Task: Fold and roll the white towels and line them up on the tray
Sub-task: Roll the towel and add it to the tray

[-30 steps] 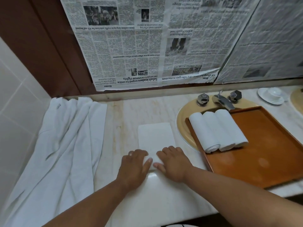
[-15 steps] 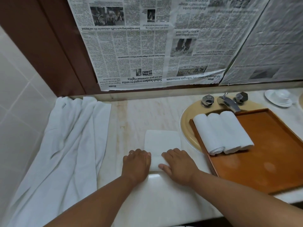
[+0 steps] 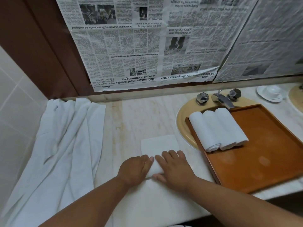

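**One towel mid-roll on counter; three in tray**

The left hand and right hand lie palm-down, side by side, fingers fairly straight and pressed on the rolled near end of the folded towel. The flat remainder lies on the counter, pointing away from the person. Judgement: two-handed pressure is meant to keep the roll tight and even across its width.

Three rolled towels lie touching, side by side, at the far left of the tray, which sits over the basin, just right of the work. That leaves bare tray for more. Loose towels are heaped at the left, awaiting folding.
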